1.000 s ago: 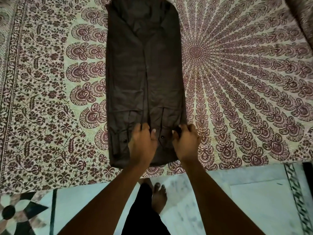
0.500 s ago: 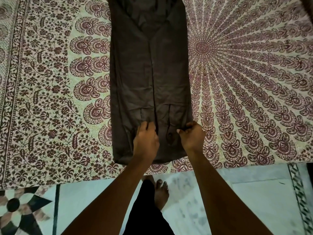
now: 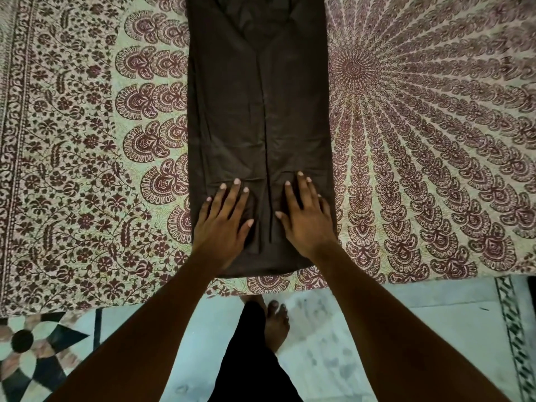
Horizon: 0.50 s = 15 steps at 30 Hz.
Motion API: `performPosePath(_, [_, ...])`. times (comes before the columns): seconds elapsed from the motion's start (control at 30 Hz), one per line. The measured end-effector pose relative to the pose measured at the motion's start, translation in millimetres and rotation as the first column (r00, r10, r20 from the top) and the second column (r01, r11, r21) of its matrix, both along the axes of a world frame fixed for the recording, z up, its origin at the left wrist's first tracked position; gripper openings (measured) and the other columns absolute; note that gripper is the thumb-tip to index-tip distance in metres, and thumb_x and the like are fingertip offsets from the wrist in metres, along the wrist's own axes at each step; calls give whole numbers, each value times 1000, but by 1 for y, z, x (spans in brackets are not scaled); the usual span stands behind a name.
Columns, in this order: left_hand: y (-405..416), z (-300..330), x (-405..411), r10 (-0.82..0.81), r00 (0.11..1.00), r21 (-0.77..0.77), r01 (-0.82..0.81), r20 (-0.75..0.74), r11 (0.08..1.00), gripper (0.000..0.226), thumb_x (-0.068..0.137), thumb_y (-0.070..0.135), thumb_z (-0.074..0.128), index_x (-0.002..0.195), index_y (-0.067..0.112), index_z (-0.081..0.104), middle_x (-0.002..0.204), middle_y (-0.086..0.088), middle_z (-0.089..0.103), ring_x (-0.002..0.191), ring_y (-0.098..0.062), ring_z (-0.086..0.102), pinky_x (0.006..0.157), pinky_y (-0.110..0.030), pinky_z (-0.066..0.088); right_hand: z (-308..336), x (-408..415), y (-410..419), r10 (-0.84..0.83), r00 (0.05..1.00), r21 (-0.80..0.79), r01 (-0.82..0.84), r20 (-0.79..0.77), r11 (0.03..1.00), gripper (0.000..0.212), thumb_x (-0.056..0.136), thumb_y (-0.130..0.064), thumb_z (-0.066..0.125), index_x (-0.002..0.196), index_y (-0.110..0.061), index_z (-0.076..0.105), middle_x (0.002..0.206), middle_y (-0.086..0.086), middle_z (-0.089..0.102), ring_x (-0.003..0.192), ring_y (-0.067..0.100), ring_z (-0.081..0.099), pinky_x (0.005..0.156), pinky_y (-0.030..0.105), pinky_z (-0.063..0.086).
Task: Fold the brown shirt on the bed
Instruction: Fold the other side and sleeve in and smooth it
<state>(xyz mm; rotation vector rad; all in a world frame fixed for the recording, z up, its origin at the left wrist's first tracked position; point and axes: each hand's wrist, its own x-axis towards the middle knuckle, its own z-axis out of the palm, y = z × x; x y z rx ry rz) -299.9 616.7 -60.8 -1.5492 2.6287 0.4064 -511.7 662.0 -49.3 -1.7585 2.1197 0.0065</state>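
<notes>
Here, your left hand (image 3: 222,224) and your right hand (image 3: 306,220) both lie flat on the brown shirt (image 3: 258,111), palms down, fingers straight and a little spread. Neither hand is grasping anything: the fingers are released and simply press the cloth.

The shirt lies on the bed (image 3: 87,140), already folded into one long narrow strip that runs from the near edge of the bed away from you and out of view at the far side. Its near end stops just short of the bed's near edge, and a thin band of the patterned bedspread (image 3: 435,140) shows between the shirt and that edge. A lengthwise seam or fold line runs down the middle of the strip, and your two hands sit on either side of it, close to the near end. Your left hand covers the left half and reaches to the strip's left edge; your right hand covers the right half, and its outer fingers lie at the strip's right edge.

The bedspread is pale with dark red floral and fan-shaped prints, and the shirt lies just left of the round centre of the pattern.

Below the bed's near edge you see a light tiled floor (image 3: 406,343), a bare foot (image 3: 275,326) and a dark trouser leg (image 3: 249,358) between your forearms.
</notes>
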Motion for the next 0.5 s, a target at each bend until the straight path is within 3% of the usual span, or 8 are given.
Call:
performPosePath(0.2, [0, 6, 6, 30, 1000, 0, -30, -4, 1000, 74, 101, 61, 33, 162, 30, 5, 171, 4, -4, 158, -25, 2, 123, -54, 18, 4, 0, 22, -102, 994, -94, 98, -35, 991, 71, 102, -59, 33, 162, -28, 10, 170, 7, -4, 157, 28, -2, 123, 50, 11])
performPosePath(0.37, [1, 2, 9, 65, 998, 25, -65, 26, 998, 76, 100, 65, 29, 162, 31, 1, 171, 5, -4, 158, -25, 0, 123, -58, 15, -9, 0, 24, 44, 995, -26, -47, -90, 999, 71, 99, -65, 30, 161, -30, 18, 170, 12, 1, 156, 33, 4, 122, 58, 18])
performPosePath(0.5, [11, 2, 10, 111, 994, 36, -111, -5, 993, 76, 101, 63, 32, 162, 32, 0, 171, 5, -5, 158, -26, 0, 124, -54, 15, -5, -1, 36, 38, 997, -17, -39, -67, 999, 70, 98, -67, 33, 159, -36, 20, 170, 9, -1, 157, 32, 0, 122, 59, 15])
